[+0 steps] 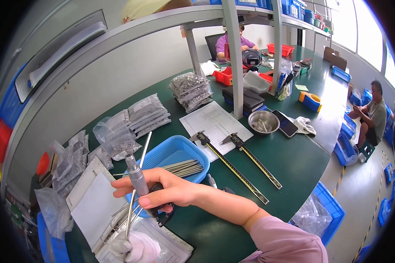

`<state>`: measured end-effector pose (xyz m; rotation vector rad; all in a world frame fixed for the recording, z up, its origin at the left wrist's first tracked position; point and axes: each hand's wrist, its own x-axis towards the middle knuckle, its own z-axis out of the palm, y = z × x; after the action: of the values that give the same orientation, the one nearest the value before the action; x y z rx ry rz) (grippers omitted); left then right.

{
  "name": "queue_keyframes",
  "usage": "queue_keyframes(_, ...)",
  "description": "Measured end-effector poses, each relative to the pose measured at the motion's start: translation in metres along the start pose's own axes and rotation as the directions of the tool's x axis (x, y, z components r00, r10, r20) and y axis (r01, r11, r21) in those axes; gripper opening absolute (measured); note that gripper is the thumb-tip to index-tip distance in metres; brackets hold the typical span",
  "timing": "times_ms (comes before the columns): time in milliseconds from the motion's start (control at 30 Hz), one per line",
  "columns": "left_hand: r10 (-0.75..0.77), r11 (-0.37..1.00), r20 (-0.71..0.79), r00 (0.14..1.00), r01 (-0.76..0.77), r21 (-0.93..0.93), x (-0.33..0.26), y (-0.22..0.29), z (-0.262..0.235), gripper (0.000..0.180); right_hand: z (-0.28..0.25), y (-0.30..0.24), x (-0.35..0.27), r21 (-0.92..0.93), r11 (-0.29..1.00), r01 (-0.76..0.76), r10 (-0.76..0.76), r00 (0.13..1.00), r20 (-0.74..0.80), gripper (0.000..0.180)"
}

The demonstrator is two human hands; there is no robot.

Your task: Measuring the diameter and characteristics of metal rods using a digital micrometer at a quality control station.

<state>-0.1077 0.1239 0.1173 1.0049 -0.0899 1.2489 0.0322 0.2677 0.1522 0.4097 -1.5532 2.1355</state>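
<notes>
My right hand [173,188] is closed around a micrometer [137,176] with a silver thimble and a dark body. My left hand [144,247], in a white glove at the bottom edge, grips a thin metal rod [146,147]. The rod rises past the micrometer; whether it sits between the measuring faces is hidden. Behind my right hand stands a blue perforated basket [200,151], holding a bundle of metal rods [186,168]. Below lie an open binder with papers [171,243] and a few more rods. Another small measuring tool [212,181] shows partly behind my forearm.
Two digital calipers [232,168] [260,165] lie partly on a printed sheet [213,120]. Bags of small metal parts [147,115] line the back left. A steel bowl [263,122], a phone [285,124] and a shelf post [234,61] stand beyond. Two other people sit farther off.
</notes>
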Motion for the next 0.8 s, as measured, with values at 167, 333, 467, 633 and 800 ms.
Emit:
queue_keyframes(167, -0.284, 0.933, -0.002, 0.959, 0.277, 0.229, 0.008, 0.019, 0.013, 0.049, -0.010, -0.009, -0.001, -0.008, 0.999, 0.054, -0.054, 0.993, -0.100, 0.049)
queue_keyframes(333, 0.064, 0.947, -0.266, 0.962, 0.026, 0.321, 0.012, 0.012, 0.025, 0.045, -0.005, -0.006, -0.001, -0.025, 0.999, 0.036, -0.037, 0.997, -0.071, 0.049)
queue_keyframes(467, 0.629, 0.769, -0.748, 0.211, -0.314, 0.557, 0.030, -0.008, 0.023, 0.033, 0.005, 0.006, 0.003, -0.004, 0.999, -0.049, 0.048, 0.994, -0.098, 0.052)
queue_keyframes(633, 0.666, 0.717, -0.629, 0.400, -0.114, 0.687, 0.039, -0.021, 0.022, 0.026, 0.016, 0.023, 0.009, -0.112, 0.982, -0.155, 0.144, 0.985, -0.100, 0.057)
queue_keyframes(800, 0.734, 0.666, -0.600, 0.317, -0.167, 0.727, 0.025, -0.004, 0.017, 0.026, 0.021, 0.021, 0.010, -0.174, 0.984, -0.034, 0.008, 0.989, -0.146, 0.055)
